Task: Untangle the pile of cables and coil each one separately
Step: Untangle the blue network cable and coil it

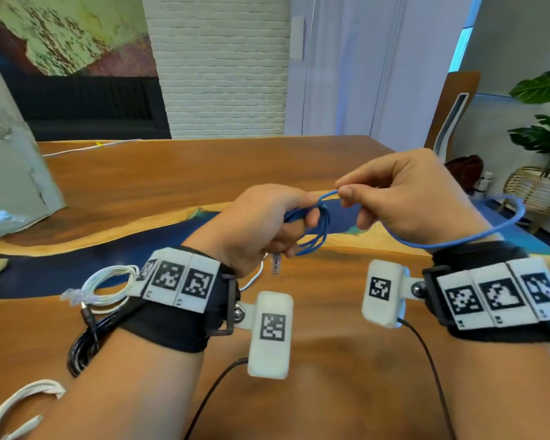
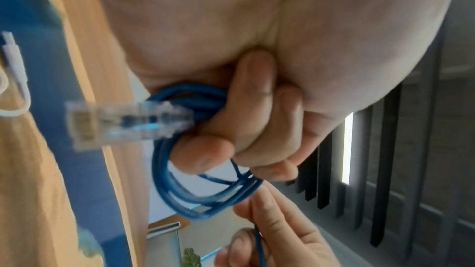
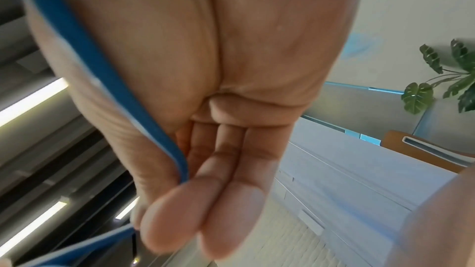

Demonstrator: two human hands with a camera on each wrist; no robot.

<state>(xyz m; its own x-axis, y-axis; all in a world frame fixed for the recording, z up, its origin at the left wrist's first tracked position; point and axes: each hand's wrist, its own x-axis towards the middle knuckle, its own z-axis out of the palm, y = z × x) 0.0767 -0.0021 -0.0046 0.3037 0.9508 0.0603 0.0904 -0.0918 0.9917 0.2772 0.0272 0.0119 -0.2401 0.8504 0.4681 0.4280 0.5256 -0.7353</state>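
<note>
- Two hands share one blue cable [image 1: 311,230], lifted above the wooden table [image 1: 204,166].
- Your left hand [image 1: 254,227] curls its fingers [image 2: 257,96] round a bundle of finished loops, probably so the turns cannot spring apart while you add more.
- Your right hand [image 1: 404,198] pinches the loose run between thumb and forefinger just beside the bundle; I judge this guides the next turn onto the coil.
- From that pinch the free length arcs out past your right wrist and back, hanging slack.
- Thin, round and bright blue, the cable lies in several overlapping loops; its clear plug [image 2: 126,123] sticks out below your left fist.
- A white coiled cable [image 1: 108,287] and a black cable [image 1: 83,344] lie on the table near your left wrist, well apart from the blue one.
</note>
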